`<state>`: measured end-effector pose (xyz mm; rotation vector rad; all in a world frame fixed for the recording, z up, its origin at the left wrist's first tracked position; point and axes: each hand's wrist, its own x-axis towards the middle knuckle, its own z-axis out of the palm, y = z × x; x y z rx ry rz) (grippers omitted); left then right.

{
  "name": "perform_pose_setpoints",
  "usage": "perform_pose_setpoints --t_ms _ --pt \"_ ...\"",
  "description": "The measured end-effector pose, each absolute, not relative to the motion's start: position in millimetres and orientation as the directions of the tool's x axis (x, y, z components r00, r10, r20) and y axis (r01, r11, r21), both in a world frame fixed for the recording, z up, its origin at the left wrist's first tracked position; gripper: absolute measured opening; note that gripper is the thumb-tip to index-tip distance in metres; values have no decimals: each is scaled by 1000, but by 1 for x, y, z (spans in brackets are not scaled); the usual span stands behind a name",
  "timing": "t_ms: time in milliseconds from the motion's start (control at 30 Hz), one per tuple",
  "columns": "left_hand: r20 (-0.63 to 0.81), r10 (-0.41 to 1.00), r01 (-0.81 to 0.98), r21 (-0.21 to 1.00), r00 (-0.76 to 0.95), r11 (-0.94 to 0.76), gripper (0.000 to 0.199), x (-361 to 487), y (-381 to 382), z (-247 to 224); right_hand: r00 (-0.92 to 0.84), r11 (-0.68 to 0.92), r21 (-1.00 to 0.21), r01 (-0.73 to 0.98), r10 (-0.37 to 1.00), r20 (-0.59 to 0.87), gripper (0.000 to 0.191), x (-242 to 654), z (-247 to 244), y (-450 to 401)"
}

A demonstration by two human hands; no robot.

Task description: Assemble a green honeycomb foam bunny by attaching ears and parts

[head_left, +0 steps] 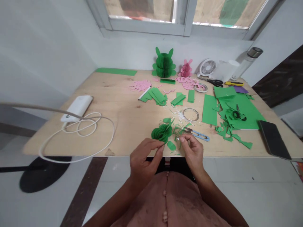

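My left hand (144, 157) is closed in a pinch, thumb against forefinger, at the lower edge of a small green folded-paper figure (161, 133). Whatever lies between those fingertips is too small to make out. The fingers of my right hand (193, 150) pinch a tiny white scrap (178, 138), perhaps a bit of tape. Just beyond that hand lie blue-handled thread snips (200, 135). A loose green paper oval (171, 145) rests between my hands, and thin green trimmings (177, 130) are scattered beside the figure.
A finished-looking green paper figure (164, 67) and a smaller pink one (186, 69) stand by the wall. Rightward are a tape roll (190, 114), green sheets (209, 110), black scissors (236, 115) and a phone (274, 138). At left, a white power bank (78, 107) trails a cable.
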<state>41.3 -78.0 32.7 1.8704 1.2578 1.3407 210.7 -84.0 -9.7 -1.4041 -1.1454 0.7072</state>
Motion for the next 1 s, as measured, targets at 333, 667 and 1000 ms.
perform_pose_setpoints --t_ms 333,667,1000 --pt "-48 985 119 992 165 29 16 67 -84 31 245 147 -981 125 954 174 13 200 8 -103" --pt "-20 971 238 970 239 -38 11 66 -85 41 29 -91 -901 -424 993 -114 10 202 6 -107" --pt "-286 879 11 952 382 306 10 63 -77 41 -87 -153 -822 -549 988 -126 22 220 1 -111"
